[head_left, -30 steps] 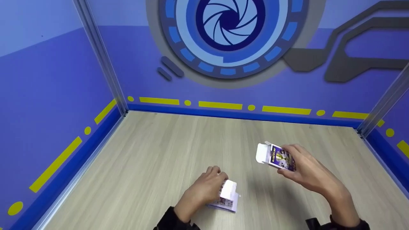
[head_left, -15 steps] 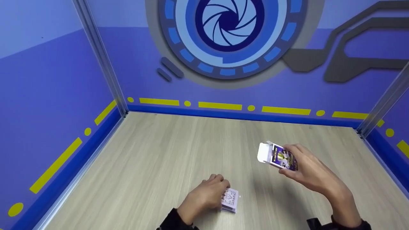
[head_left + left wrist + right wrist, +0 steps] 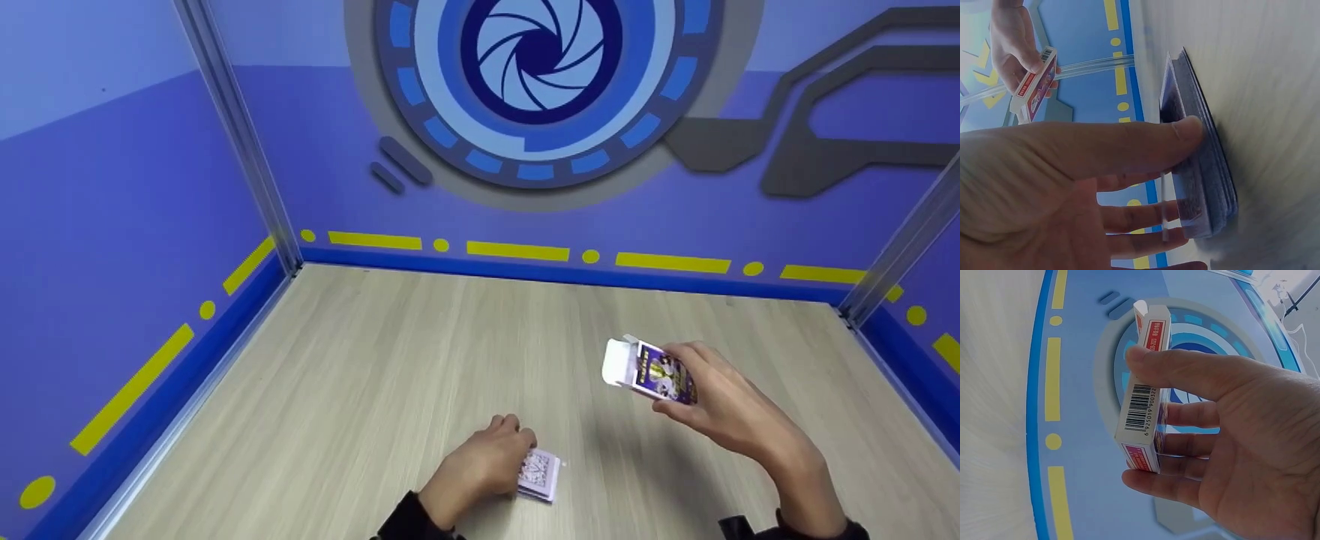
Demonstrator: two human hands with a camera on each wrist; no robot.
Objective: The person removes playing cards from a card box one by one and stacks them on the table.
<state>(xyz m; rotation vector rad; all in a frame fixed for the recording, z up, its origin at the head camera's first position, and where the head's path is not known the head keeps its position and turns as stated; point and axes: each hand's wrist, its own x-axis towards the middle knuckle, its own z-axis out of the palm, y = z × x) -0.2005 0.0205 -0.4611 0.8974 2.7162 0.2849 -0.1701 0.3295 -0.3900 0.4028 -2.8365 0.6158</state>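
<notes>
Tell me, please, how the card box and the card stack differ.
The card box is held above the table, while the card stack rests on it. The card box's face is mostly purple; the card stack's top is pale and patterned. Both are held: by the right hand and the left hand, respectively.

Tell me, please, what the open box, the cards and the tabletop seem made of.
Open box: probably thin cardboard, smoothly printed, with bent flaps. Cards: likely smooth paper or plastic, judging by thin stacked edges; which, I cannot tell. Tabletop: matte, with pale wood grain, perhaps laminate.
</notes>
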